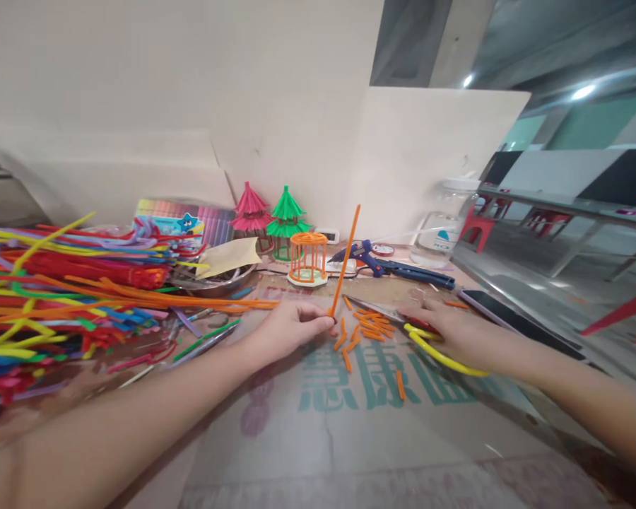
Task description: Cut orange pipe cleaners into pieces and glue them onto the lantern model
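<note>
Between the fingertips of my left hand (297, 327), an orange pipe cleaner (346, 258) is pinched near its lower end and rises tilted slightly right. My right hand (442, 325) is closed around scissors (429, 346) with yellow and red handles; their blades point left over a pile of short orange pieces (374, 325). A few cut pieces lie apart from the pile, one nearer me. Behind them stands an orange cage-like frame (308, 260) on a pale base. Farther back are a pink pagoda (249, 205) and a green pagoda (287, 215).
Bundles of coloured pipe cleaners (68, 297) cover the left side. A blue glue gun (364, 256), a dark blue long-handled tool (416, 272), a clear plastic jug (442, 223) and a phone-like dark slab (514, 318) sit at right. Markers (191, 219) lean by the wall.
</note>
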A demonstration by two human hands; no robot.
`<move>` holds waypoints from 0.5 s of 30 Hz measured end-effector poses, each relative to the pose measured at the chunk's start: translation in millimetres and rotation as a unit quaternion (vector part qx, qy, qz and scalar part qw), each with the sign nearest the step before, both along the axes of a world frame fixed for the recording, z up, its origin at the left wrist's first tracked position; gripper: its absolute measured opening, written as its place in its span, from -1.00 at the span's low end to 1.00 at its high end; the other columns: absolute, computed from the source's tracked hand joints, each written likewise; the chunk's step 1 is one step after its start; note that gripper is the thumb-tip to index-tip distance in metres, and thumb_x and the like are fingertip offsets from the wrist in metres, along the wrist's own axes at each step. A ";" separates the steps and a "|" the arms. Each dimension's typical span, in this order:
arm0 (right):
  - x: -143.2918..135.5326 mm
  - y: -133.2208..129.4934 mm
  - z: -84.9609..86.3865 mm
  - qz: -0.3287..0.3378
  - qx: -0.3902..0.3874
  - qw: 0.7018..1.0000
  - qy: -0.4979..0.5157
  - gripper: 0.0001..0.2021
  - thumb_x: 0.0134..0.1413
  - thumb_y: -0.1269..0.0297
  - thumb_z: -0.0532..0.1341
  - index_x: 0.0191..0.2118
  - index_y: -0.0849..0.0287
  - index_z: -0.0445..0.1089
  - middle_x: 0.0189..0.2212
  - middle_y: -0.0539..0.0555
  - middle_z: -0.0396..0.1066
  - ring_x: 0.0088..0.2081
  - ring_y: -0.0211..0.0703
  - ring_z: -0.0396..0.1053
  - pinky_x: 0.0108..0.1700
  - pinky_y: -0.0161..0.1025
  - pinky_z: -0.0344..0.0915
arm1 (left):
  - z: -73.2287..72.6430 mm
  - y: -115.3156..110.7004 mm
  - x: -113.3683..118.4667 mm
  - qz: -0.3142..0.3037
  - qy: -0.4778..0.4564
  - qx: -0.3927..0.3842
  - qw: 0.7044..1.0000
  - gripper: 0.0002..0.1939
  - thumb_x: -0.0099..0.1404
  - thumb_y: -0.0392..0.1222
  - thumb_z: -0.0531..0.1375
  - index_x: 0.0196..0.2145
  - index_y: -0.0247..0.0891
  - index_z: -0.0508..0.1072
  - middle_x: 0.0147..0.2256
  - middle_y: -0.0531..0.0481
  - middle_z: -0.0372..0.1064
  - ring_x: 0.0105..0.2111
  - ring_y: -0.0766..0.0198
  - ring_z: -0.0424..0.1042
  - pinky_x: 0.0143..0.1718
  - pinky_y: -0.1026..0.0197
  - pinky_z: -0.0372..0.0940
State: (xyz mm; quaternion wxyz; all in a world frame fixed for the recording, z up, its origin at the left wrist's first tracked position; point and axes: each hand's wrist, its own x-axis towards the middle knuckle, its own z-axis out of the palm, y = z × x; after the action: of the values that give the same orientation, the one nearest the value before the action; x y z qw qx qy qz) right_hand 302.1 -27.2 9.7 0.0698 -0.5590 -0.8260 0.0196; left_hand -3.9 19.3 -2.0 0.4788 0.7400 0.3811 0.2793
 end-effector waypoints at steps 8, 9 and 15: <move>1.6 8.2 25.1 0.000 -0.048 0.998 0.036 -0.65 0.20 0.13 0.06 0.06 0.05 0.31 -0.03 0.17 0.47 -0.09 0.07 0.45 -0.09 -0.09 0.33 | -6.0 1.7 -4.9 0.000 -0.017 -0.004 1.000 -0.69 0.23 0.01 0.22 -0.34 -0.30 0.59 -0.34 -0.05 0.56 -0.36 0.26 0.46 -0.31 0.28 0.27; 3.9 13.7 30.3 0.011 -0.045 0.998 0.040 -0.60 0.20 0.08 0.07 0.11 0.05 0.28 0.02 0.18 0.44 -0.04 0.08 0.42 -0.05 -0.09 0.32 | -6.3 1.8 -4.9 0.000 -0.024 -0.008 1.000 -0.69 0.23 0.01 0.22 -0.34 -0.31 0.59 -0.34 -0.06 0.56 -0.35 0.26 0.46 -0.30 0.27 0.28; 0.8 27.0 47.4 -0.012 -0.057 0.998 0.030 -0.53 0.06 -0.13 0.17 -0.02 0.08 0.35 -0.13 0.17 0.48 -0.15 0.08 0.43 -0.15 -0.13 0.33 | -3.3 0.7 -2.1 0.012 -0.026 -0.010 1.000 -0.69 0.22 -0.01 0.23 -0.34 -0.36 0.58 -0.33 -0.11 0.56 -0.37 0.25 0.47 -0.31 0.27 0.29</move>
State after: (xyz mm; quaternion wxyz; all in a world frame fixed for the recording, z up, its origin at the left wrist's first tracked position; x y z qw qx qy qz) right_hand 302.9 -0.2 57.1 0.0630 -0.5708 -0.8146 0.0822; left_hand -6.0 20.0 -5.3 0.4925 0.7229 0.3803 0.3004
